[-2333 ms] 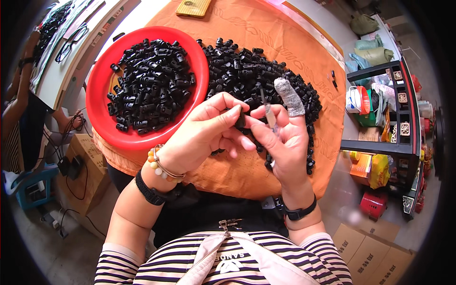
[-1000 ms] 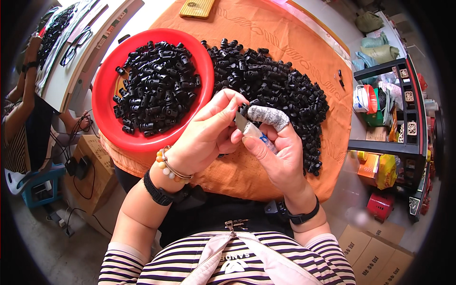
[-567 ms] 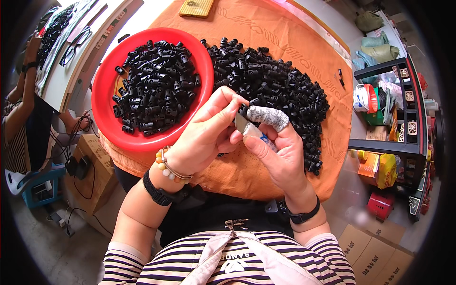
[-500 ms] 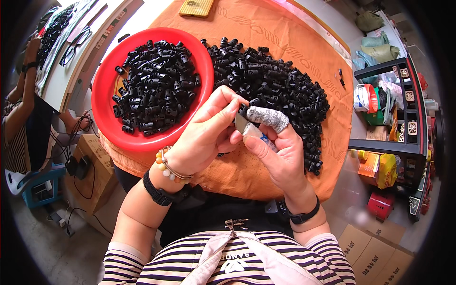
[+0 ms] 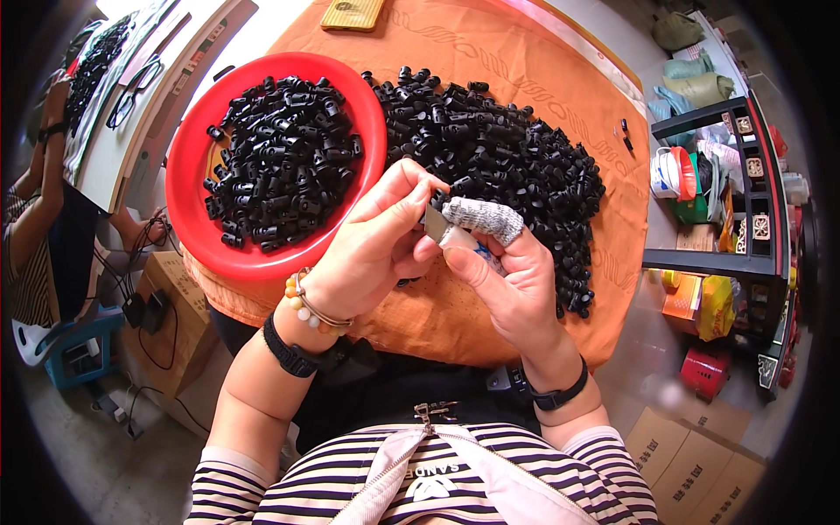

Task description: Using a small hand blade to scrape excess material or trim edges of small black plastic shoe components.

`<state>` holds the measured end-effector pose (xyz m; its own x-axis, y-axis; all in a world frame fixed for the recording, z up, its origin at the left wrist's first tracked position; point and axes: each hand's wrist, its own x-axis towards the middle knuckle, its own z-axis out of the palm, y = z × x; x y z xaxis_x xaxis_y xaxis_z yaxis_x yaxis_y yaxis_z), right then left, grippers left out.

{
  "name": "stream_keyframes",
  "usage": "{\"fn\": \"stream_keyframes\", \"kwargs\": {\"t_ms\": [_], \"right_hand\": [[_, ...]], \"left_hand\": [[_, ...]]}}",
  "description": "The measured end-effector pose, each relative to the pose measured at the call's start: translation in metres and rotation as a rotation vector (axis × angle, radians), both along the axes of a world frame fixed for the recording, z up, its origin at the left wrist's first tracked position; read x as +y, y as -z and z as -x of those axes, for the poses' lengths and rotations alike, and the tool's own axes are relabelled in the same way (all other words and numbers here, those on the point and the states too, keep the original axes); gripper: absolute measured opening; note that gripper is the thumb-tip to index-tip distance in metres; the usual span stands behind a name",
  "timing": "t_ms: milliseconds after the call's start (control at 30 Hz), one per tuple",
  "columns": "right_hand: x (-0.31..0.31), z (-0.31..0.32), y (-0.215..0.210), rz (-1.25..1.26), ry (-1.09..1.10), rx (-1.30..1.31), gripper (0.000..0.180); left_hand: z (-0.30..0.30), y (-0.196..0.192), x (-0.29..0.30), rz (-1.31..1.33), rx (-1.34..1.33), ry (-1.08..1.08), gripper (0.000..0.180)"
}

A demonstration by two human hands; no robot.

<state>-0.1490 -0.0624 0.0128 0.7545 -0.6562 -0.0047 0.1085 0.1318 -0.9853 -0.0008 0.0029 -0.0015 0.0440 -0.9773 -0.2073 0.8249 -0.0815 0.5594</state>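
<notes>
My left hand point(image 5: 367, 254) and my right hand point(image 5: 516, 289) meet above the near edge of an orange cloth point(image 5: 490, 52). My left fingertips pinch a small black plastic part, mostly hidden, against a small flat blade point(image 5: 435, 223). My right hand grips that blade's white and blue handle, and its forefinger wears a grey knit finger cover point(image 5: 486, 219). A red bowl point(image 5: 188, 236) holding several black plastic parts point(image 5: 280, 166) sits to the left. A loose pile of the same black parts point(image 5: 516, 166) lies on the cloth just beyond my hands.
A dark shelf rack point(image 5: 744, 219) with containers and bags stands at the right, with cardboard boxes point(image 5: 691, 446) on the floor below it. At the far left a person point(image 5: 39, 219) sits by a white table point(image 5: 149, 79). A yellow block point(image 5: 350, 13) lies at the cloth's far edge.
My raised right forefinger has bent down over the part, and both hands have closed together. The hands have barely moved over the last second.
</notes>
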Motion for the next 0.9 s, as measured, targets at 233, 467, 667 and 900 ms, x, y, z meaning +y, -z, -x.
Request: {"fn": "stream_keyframes", "kwargs": {"t_ms": [233, 467, 667, 900], "right_hand": [[0.002, -0.003, -0.006, 0.01, 0.022, -0.023, 0.032], [0.002, -0.002, -0.004, 0.05, 0.03, 0.016, 0.032], [-0.002, 0.003, -0.004, 0.1, 0.034, 0.053, 0.031], [0.003, -0.002, -0.009, 0.01, -0.029, -0.017, 0.037]], "left_hand": [[0.0, 0.0, 0.0, 0.007, 0.002, 0.015, 0.012], [0.002, -0.005, 0.0, -0.048, -0.038, -0.024, 0.012], [-0.003, 0.007, 0.001, 0.081, 0.044, 0.086, 0.014], [-0.001, 0.004, -0.002, 0.039, 0.093, 0.025, 0.015]]}}
